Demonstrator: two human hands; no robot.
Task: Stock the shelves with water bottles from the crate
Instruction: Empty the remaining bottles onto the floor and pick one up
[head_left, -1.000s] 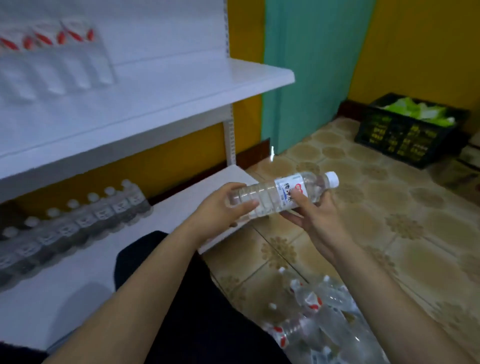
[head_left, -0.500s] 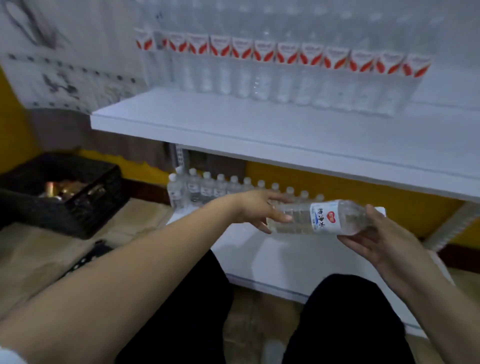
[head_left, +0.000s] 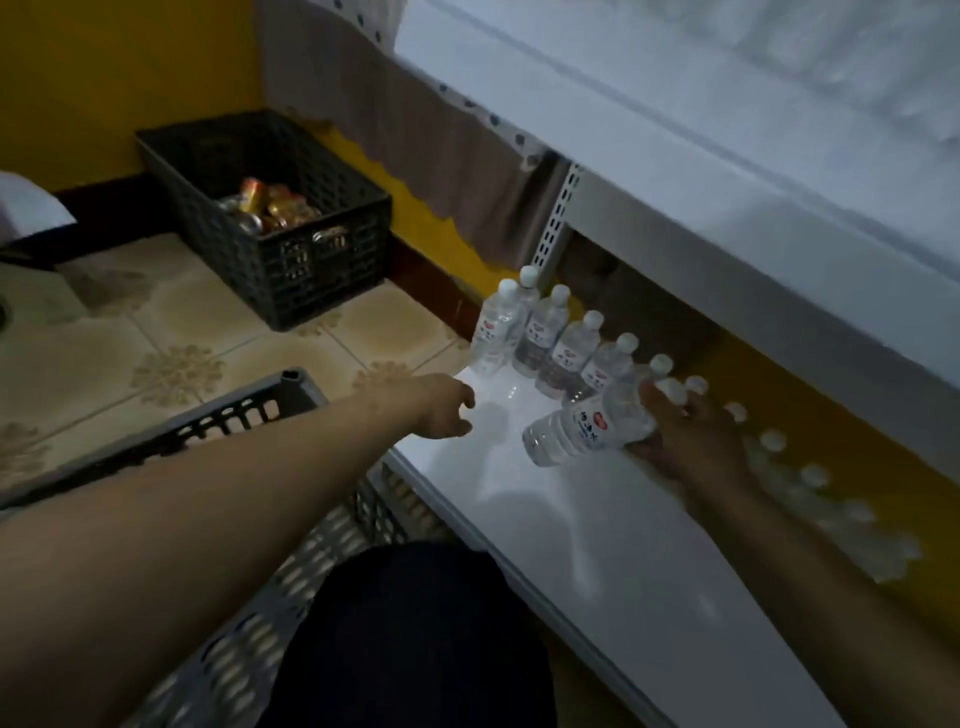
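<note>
Head view: right hand (head_left: 691, 441) grips a clear plastic water bottle (head_left: 587, 428), tilted, centre-right above the white lower shelf (head_left: 597, 545), beside the standing row of bottles (head_left: 550, 338); left hand (head_left: 447, 408) hangs relaxed, empty. Placement underway; next, righting it.

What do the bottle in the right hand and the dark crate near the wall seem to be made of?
The bottle looks like clear, thin plastic: the shelf shows through it, and it has a white cap and printed label. The dark crate looks like matte moulded plastic, with lattice walls of regular holes.
</note>
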